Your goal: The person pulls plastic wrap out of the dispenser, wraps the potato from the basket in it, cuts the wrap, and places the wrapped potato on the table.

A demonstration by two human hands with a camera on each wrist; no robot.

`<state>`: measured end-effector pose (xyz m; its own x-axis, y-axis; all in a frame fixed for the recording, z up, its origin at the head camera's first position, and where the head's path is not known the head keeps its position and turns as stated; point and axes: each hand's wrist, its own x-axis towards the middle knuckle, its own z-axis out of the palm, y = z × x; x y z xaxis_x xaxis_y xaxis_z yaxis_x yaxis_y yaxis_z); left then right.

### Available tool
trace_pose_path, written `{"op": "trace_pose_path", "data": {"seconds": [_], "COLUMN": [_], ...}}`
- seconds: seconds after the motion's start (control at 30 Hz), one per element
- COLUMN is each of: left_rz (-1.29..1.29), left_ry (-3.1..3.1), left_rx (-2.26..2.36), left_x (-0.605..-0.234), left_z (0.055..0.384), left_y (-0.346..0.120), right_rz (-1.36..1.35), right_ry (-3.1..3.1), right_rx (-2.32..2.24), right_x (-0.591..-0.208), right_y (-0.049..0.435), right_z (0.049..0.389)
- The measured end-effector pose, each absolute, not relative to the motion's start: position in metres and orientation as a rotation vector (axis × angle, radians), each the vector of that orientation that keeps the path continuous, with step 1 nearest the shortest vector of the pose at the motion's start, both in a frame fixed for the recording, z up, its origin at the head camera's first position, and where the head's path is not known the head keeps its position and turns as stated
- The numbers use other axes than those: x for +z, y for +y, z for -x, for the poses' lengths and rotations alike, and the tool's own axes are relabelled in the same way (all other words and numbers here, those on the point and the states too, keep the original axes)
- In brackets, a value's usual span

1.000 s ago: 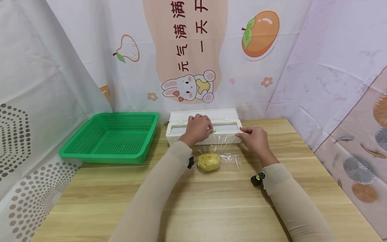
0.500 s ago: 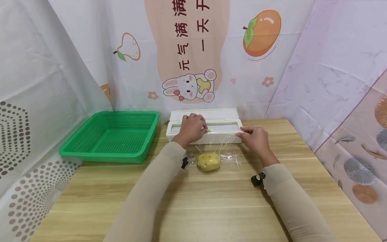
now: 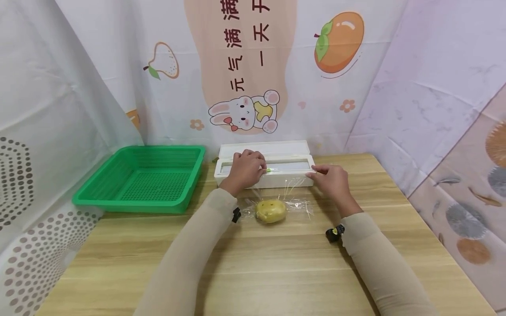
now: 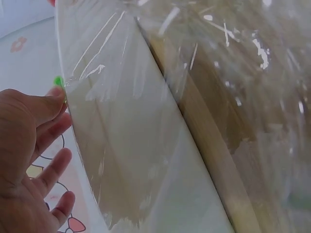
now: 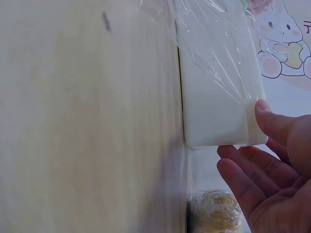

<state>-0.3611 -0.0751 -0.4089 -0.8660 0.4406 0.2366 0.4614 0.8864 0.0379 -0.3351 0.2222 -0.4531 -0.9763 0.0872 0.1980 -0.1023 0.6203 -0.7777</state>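
A white cling film dispenser [image 3: 276,180] stands at the back of the table with its lid raised. My left hand [image 3: 245,169] pinches the small green slide cutter [image 4: 59,81] on its front edge between thumb and forefinger, the other fingers spread loosely. My right hand [image 3: 332,180] grips the dispenser's right end, thumb on the front edge and fingers around the end face. Clear cling film [image 4: 121,97] hangs from that edge down the front and reaches a yellow potato [image 3: 271,210], which lies on the table under the film.
A green plastic basket [image 3: 158,204] stands at the back left of the wooden table [image 3: 272,272]. Near the dispenser's right end, the right wrist view shows a film-wrapped yellowish thing [image 5: 215,211]. A printed curtain [image 3: 178,109] hangs behind the table.
My left hand has slid left along the dispenser's front edge with the green slide cutter. My right hand keeps its grip on the right end. The potato stays put.
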Motion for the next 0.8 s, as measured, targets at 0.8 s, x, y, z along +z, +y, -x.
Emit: {"op": "trace_pose_path", "data": {"seconds": [0.8], "left_rz": [0.639], "left_ry": [-2.81], "left_rx": [-0.032], "left_x": [-0.406], "left_z": [0.352], "left_y": [-0.116], "right_rz": [-0.008], "right_ry": [-2.639], "right_rx": [1.295], "right_x": [-0.453], "right_y": [0.221], "right_z": [0.334]}}
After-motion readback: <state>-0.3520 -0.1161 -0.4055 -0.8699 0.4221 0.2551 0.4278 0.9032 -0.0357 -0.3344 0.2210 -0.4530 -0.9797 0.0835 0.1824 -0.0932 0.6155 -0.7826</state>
